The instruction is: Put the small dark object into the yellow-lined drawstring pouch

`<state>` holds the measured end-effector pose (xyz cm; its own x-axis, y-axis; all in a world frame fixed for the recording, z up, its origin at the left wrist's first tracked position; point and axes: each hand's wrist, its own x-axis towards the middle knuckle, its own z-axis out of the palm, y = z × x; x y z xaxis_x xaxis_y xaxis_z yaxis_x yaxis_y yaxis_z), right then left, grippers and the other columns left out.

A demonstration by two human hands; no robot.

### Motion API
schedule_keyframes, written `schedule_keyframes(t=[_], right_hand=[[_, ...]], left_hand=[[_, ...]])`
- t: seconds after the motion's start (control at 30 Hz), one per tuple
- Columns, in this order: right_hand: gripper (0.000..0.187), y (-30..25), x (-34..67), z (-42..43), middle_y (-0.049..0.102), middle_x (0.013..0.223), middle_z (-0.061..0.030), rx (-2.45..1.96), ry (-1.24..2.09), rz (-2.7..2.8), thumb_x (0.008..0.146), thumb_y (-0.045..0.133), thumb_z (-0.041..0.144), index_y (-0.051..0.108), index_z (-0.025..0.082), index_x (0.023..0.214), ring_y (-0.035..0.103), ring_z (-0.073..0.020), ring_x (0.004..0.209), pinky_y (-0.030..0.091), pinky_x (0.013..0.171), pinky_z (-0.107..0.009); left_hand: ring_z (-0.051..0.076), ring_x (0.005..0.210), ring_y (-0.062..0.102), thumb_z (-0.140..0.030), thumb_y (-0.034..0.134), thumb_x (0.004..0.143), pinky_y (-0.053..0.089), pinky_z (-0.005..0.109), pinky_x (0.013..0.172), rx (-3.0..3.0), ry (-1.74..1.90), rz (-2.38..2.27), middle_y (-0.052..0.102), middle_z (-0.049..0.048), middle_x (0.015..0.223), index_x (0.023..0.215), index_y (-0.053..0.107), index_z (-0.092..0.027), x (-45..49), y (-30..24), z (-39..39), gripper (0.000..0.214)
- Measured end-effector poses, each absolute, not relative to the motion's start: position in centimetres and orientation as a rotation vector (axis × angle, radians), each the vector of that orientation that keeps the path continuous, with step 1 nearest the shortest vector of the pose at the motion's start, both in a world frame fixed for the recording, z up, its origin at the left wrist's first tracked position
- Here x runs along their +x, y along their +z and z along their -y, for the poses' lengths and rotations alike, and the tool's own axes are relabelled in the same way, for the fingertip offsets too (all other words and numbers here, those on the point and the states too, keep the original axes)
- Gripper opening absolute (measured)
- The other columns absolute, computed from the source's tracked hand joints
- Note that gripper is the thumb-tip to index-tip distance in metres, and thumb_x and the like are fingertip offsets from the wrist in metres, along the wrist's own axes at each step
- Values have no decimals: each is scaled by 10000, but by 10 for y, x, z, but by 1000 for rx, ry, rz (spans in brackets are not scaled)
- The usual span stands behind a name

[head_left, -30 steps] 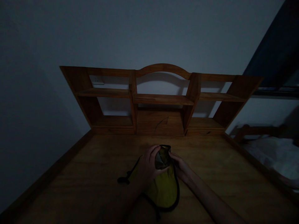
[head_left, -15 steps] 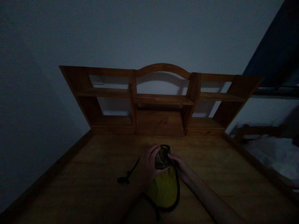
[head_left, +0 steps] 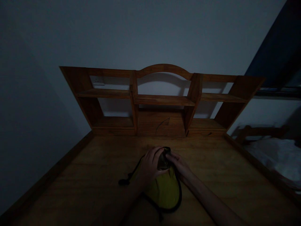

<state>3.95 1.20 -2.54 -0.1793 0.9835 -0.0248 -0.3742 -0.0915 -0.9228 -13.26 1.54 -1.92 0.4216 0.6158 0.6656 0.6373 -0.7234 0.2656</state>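
A yellow-green cloth pouch (head_left: 164, 191) with black edging lies on the wooden desktop, its dark, shiny-looking opening (head_left: 163, 161) facing up between my hands. My left hand (head_left: 150, 164) curls round the left side of that opening, fingers over the far edge and thumb along the near one. From the right, my right hand (head_left: 179, 164) pinches the rim, with its fingertips reaching into the mouth. What lies inside is too dark to make out. A black tab (head_left: 124, 182) sticks out at the pouch's left.
Along the desk's back stands a wooden shelf unit (head_left: 164, 100) with several compartments. Raised wooden edges (head_left: 256, 172) border the desktop (head_left: 94, 169) left and right. White bedding (head_left: 275, 157) lies beyond the right edge, and a wall socket (head_left: 98, 81) shows behind the shelf.
My right hand has shifted left, its fingertips now further over the opening. The left hand stays nearly in place, and the opening looks narrower.
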Motion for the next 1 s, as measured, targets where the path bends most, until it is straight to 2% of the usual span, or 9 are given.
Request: schedule_keyframes(t=[0.1,0.23,0.3,0.4,0.5,0.63,0.8,1.0], right_hand=[[344,-29,39,-12,706,889,-28,-923,1348,1162,688,747,310,669,189,1001,641,-204,817,480,786,-321],[209,-29,42,-10,647,784,2,-1020,1079,1340,705,707,305,647,176,858,586,-170,732,463,675,-259],[157,-28,43,-9,600,716,21,-1063,980,1380,743,674,311,624,170,790,544,-144,674,429,608,-225],[202,-26,44,-7,544,628,36,-1117,926,1405,795,630,347,608,163,714,500,-123,596,377,530,-205],[237,-23,44,-6,616,699,9,-1134,921,1443,840,585,374,665,157,790,555,-153,668,416,586,-224],[271,-22,44,-6,680,817,-18,-1091,987,1419,869,555,384,698,168,952,602,-202,800,455,690,-265],[272,-26,41,-12,708,902,-41,-972,1310,1153,817,638,365,694,175,1003,629,-221,855,465,801,-318],[272,-19,41,-10,706,1016,-57,-749,1742,923,750,671,245,681,187,1015,646,-233,918,440,899,-364]], left_hand=[[308,1237,438,-434,662,780,365,479,1052,-2687,-1018,1009,469,149,1327,1377,336,-164,-133,-18,-16,732],[296,1269,405,-289,544,880,298,508,1086,-2688,-891,804,456,139,1350,1399,325,-186,-133,-15,-11,572],[299,1273,398,-353,538,882,296,512,1085,-2716,-903,793,448,149,1355,1406,310,-173,-133,-13,-10,599],[306,1262,405,-527,585,809,311,496,1082,-2772,-942,873,443,162,1357,1406,301,-151,-133,-12,-10,760],[295,1239,436,-532,608,788,333,473,1072,-2758,-1006,964,476,144,1330,1386,328,-170,-133,-14,-11,753],[296,1206,471,-522,647,756,388,461,1031,-2692,-1130,1062,507,138,1289,1365,342,-174,-132,-20,-13,766],[288,1176,497,-487,700,718,453,438,968,-2596,-1262,1191,512,138,1266,1356,338,-185,-130,-25,-16,793],[287,1189,490,-424,750,691,468,440,959,-2546,-1376,1354,470,131,1300,1348,334,-209,-129,-25,-16,806]])
